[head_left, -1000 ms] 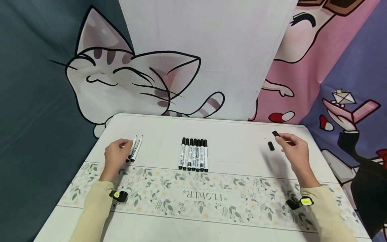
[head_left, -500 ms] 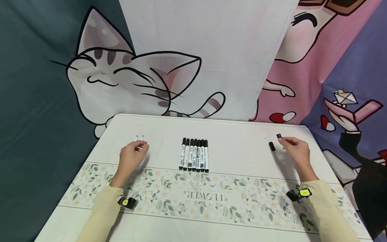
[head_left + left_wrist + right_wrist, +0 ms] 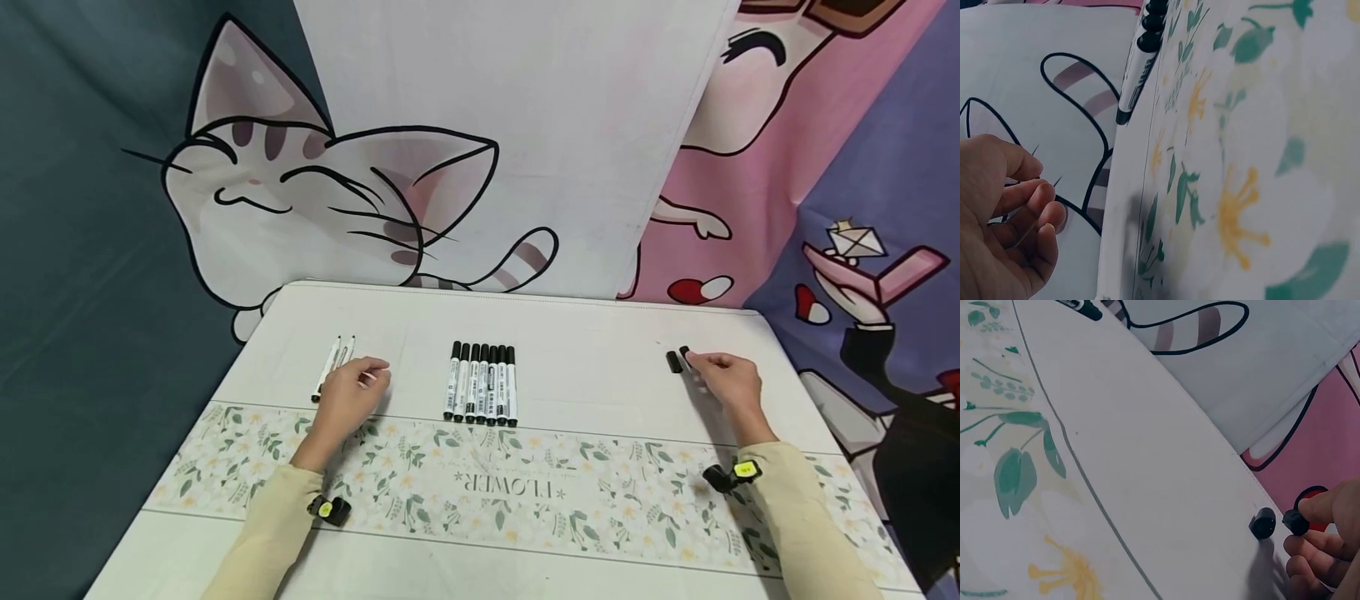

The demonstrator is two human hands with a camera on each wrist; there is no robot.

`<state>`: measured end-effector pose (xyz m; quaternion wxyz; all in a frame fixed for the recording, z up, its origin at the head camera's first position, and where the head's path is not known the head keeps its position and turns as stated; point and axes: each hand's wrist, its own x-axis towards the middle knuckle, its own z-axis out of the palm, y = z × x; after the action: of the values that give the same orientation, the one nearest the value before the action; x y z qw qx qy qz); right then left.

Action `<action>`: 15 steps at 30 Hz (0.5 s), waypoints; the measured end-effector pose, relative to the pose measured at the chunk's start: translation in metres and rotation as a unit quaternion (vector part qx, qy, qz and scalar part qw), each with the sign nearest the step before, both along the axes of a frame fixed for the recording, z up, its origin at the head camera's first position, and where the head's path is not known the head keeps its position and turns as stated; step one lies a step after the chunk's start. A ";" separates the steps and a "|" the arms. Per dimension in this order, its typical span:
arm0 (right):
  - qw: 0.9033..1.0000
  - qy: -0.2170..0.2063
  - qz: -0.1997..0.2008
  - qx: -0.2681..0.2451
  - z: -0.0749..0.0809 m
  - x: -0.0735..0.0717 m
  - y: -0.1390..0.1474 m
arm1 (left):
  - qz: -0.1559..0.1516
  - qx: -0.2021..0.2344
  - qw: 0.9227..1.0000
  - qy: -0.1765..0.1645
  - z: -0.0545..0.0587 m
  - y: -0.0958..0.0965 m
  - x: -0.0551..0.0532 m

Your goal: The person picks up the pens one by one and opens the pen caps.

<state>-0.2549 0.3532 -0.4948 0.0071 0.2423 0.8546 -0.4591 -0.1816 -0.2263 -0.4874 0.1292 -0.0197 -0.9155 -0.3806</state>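
Note:
My right hand point(image 3: 729, 385) pinches a black marker cap point(image 3: 1296, 522) between thumb and fingertips at the right of the table. Just left of it a second black cap point(image 3: 673, 362) lies on the white surface, a small gap apart. On the left side, two uncapped white markers point(image 3: 327, 368) lie side by side with their black tips pointing away. Over the right one's lower part is my left hand point(image 3: 352, 390), fingers loosely bent. In the left wrist view that hand point(image 3: 1007, 209) holds nothing. Several capped markers point(image 3: 481, 385) lie in a row at mid-table.
A floral strip point(image 3: 420, 483) with printed lettering crosses the tabletop in front of the markers. Behind the table's far edge hangs a white cloth point(image 3: 525, 92) printed with a cat, with pink and purple cloth at the right.
My left hand has moved right, away from the uncapped markers it was over. My right hand has brought its cap nearer and lower, beside the cap on the table.

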 end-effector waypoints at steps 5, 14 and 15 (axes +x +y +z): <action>1.000 -0.016 -0.011 0.012 -0.003 -0.001 0.003 | -0.011 -0.005 1.000 -0.001 -0.004 0.009 -0.001; 0.999 -0.023 -0.001 0.032 -0.010 -0.004 0.006 | -0.022 -0.010 1.000 -0.014 -0.010 0.022 -0.002; 0.999 -0.025 0.000 0.033 -0.010 -0.004 0.006 | -0.024 -0.012 1.000 -0.013 -0.010 0.023 -0.002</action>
<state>-0.2590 0.3590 -0.5047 0.0206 0.2540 0.8688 -0.4246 -0.1837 -0.2028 -0.4972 0.1081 -0.0378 -0.9207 -0.3732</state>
